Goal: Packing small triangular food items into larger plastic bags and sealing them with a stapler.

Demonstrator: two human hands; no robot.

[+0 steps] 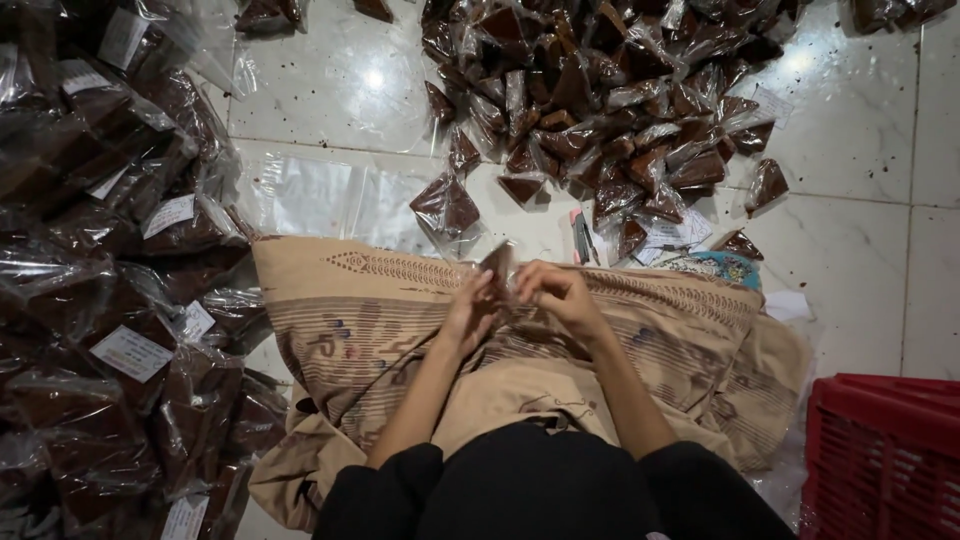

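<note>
My left hand (470, 312) and my right hand (560, 295) meet over my lap, both holding one small clear plastic packet of brown stuff (497, 262). The packet stands up between my fingertips, its top showing above the left thumb. A beige patterned cloth (370, 320) covers my lap under both hands. My sleeves are black.
A heap of small brown triangular packets (610, 110) lies on the white tiled floor ahead. Larger filled bags with white labels (110, 300) pile up on the left. Flat empty plastic bags (320, 195) lie ahead left. A red plastic crate (880, 455) stands at lower right.
</note>
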